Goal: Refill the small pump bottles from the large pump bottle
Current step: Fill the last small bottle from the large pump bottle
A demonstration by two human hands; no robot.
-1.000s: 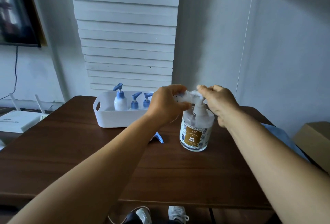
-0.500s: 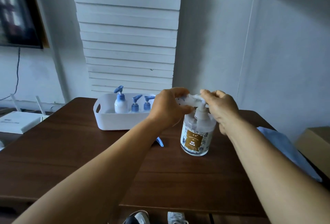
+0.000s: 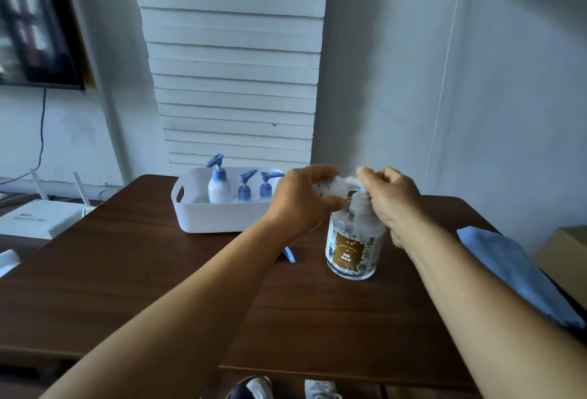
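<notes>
- Head view cuts off both forearms at the bottom edge, and only the toes of two shoes point(image 3: 286, 388) show below the near edge of the dark wooden table point(image 3: 133, 271).
- A small clear bottle point(image 3: 330, 188) is mostly hidden inside the left hand point(image 3: 300, 203); only a pale, blurred part shows between the two hands, and I cannot tell whether its mouth meets the spout.
- A blue pump head point(image 3: 289, 255) lies on the table just behind the left forearm, which hides most of it.
- The large pump bottle point(image 3: 354, 241) stands upright on the table right of centre. Its brown label carries pale writing, too small to read; a blue-and-white pattern surrounds the label.
- A white box point(image 3: 41, 217) at the left edge has a line of print, also unreadable.
- The left hand is curled round the small clear bottle, holding it up beside the large bottle's pump top.
- The right hand point(image 3: 392, 204) has its fingers bent over the clear pump head point(image 3: 360, 204) of the large bottle, thumb and fingertips pinching near the spout; how hard it presses cannot be told.
- A white basket point(image 3: 219, 219) sits at the far side of the table, left of the hands, holding three small pump bottles point(image 3: 243, 190) with blue pumps; the leftmost looks filled with white.
- A blue cloth point(image 3: 514, 274) lies at the table's right edge.
</notes>
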